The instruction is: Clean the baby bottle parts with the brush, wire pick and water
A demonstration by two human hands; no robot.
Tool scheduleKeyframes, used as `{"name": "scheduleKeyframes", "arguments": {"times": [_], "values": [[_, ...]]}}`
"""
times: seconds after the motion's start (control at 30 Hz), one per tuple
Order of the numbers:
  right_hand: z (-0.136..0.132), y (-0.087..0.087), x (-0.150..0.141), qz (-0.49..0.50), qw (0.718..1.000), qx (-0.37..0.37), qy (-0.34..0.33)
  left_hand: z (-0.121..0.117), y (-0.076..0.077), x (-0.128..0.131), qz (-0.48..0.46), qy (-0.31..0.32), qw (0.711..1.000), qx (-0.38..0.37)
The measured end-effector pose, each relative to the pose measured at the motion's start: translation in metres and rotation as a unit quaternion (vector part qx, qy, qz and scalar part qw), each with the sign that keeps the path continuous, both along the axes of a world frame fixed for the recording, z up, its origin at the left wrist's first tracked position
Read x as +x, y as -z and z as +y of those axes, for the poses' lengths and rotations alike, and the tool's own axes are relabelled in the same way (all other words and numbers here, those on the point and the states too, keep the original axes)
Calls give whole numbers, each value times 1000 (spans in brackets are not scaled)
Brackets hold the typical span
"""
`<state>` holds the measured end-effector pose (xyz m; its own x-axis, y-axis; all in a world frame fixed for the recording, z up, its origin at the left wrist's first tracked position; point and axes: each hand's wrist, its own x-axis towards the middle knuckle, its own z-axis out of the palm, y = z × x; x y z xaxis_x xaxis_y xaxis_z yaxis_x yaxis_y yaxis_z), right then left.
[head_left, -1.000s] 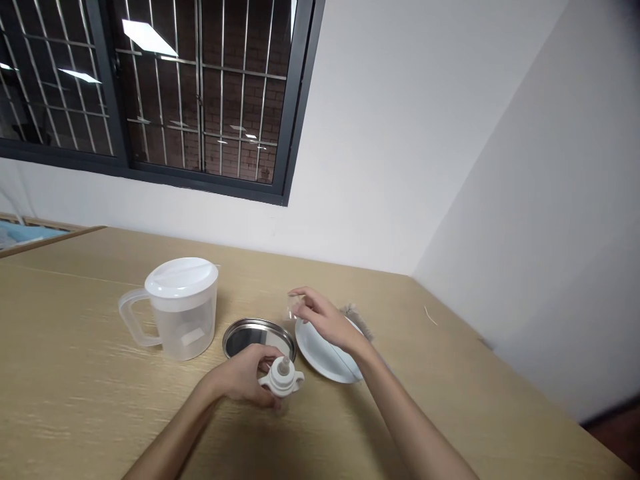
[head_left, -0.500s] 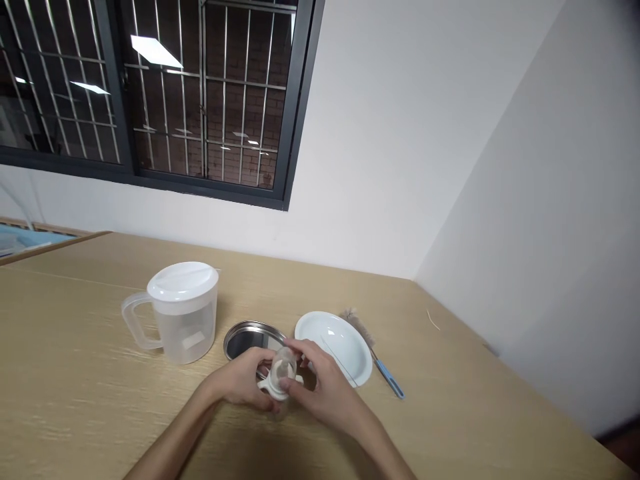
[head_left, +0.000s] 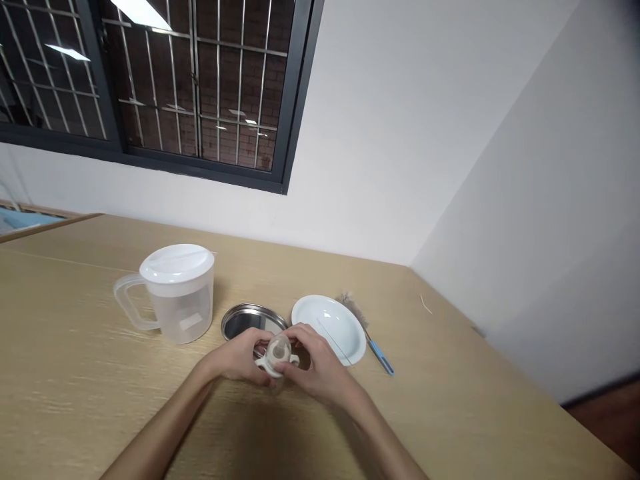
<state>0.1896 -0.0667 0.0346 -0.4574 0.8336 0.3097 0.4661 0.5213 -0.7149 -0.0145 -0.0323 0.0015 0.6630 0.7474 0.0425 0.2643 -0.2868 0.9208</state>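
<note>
Left hand [head_left: 244, 359] at nine o'clock grips white two-handled plastic bottle [head_left: 270, 368], right hand [head_left: 320, 365] at three pinches clear domed cap [head_left: 280, 343] over its top; seemingly capping, next likely needs even push.

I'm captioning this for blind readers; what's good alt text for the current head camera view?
A person's left hand grips the side of a small handled bottle at a wooden table while the right hand holds a clear cap over its top. Behind are a round metal tray and a white dish beside a blue-handled brush; a lidded jug stands at left.
</note>
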Motion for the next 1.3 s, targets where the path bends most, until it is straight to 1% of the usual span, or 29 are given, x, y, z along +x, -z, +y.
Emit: {"name": "scheduleKeyframes", "arguments": {"times": [0.23,0.4,0.53,0.63,0.7,0.8,0.87,0.97,1.07,1.17,1.3], "values": [[1,9,2,23,999,28,-17,0,-3,1,9,12,1000,12],[-1,16,0,-9,999,53,7,-2,-6,1,11,14,1000,21],[-5,16,-4,-17,998,62,23,-3,-5,1,-1,19,1000,0],[-8,12,-2,-22,999,36,24,-2,-3,0,-16,29,999,-18],[-8,10,3,-22,1000,7,11,-2,-1,0,-25,28,999,-26],[-7,12,14,8,999,-41,-12,-1,1,-1,-27,17,999,-31],[-5,17,19,41,997,-61,-14,0,2,-2,-23,15,999,-33],[-2,22,18,63,996,-63,-22,0,2,-1,-20,16,999,-30],[-1,24,8,72,995,-68,-34,-1,0,-1,-25,20,999,-23],[-2,24,-1,94,993,-70,-18,-2,-2,-1,-21,17,999,-22],[-2,27,-4,103,993,-51,-1,-4,-4,-1,-19,12,1000,-13]]}}
